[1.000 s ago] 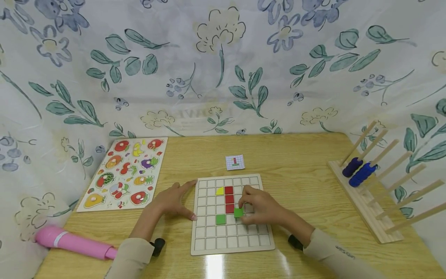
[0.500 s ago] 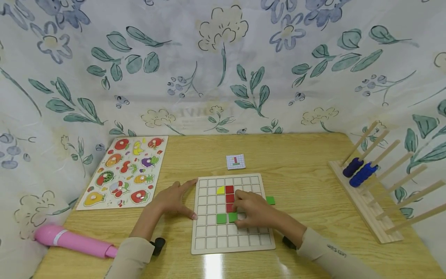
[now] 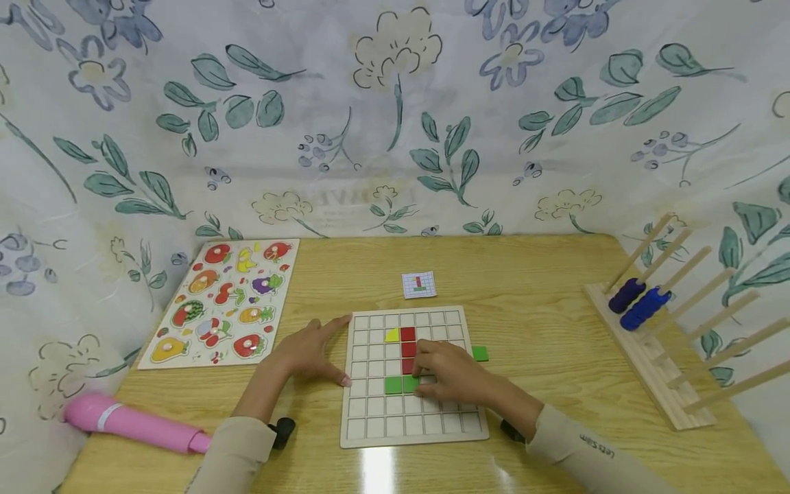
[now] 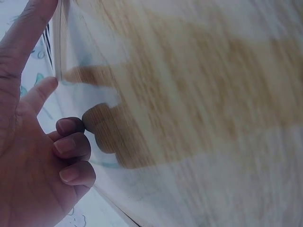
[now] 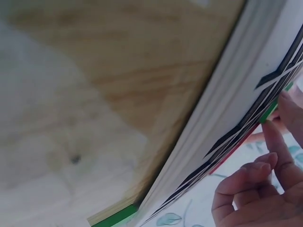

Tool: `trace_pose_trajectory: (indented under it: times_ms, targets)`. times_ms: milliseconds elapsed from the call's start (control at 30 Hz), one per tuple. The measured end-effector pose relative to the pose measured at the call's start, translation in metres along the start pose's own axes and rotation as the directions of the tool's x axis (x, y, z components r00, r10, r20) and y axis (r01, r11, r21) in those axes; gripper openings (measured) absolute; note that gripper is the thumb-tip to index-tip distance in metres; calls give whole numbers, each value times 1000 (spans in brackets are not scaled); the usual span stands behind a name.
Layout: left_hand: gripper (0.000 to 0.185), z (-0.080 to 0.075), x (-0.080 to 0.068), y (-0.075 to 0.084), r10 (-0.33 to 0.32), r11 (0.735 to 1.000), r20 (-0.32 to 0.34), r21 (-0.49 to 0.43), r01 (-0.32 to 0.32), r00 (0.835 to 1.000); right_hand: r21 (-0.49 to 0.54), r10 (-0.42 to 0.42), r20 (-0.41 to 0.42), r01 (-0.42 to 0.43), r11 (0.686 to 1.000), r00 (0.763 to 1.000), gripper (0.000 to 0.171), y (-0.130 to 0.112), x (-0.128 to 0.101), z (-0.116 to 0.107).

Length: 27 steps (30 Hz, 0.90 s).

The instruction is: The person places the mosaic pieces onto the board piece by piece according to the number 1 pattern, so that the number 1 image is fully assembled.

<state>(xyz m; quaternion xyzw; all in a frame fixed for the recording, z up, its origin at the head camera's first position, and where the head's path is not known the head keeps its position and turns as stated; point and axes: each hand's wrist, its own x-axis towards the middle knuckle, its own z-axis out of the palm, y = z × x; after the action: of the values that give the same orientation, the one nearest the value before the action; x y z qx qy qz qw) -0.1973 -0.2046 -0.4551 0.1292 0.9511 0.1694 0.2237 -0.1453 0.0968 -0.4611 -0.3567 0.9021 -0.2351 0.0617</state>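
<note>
The only writing in view is small dark lettering on the right sleeve (image 3: 596, 441), too small to read. The right hand (image 3: 449, 374) lies over the middle of the grid board (image 3: 411, 376), its fingers bent down onto a green tile (image 3: 410, 383) that sits in a cell just right of another green tile (image 3: 393, 385) and below the column of red tiles (image 3: 407, 348); whether the fingertips pinch or only press it cannot be told. The left hand (image 3: 307, 352) rests flat on the table (image 3: 543, 329) with fingers spread, touching the board's left edge.
</note>
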Motion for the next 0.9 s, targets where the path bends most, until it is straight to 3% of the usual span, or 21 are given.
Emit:
trace_pose_trajectory:
  times_ms: [233, 367, 633, 900]
  targets:
    - [120, 0, 0, 2, 4, 1000, 10, 3, -4, 1000, 14, 26, -24, -26, 1000, 999, 25, 2, -5, -3]
    - [120, -1, -1, 3, 13, 1000, 8, 1, -13, 1000, 94, 42, -63, -36, 995, 997, 27, 10, -14, -11]
    - [119, -1, -1, 2, 32, 999, -3, 11, -32, 999, 318, 154, -83, -120, 940, 985, 45, 45, -45, -27]
    - [121, 1, 0, -1, 37, 999, -14, 8, -37, 999, 368, 196, -101, -147, 918, 975, 52, 75, -68, -35]
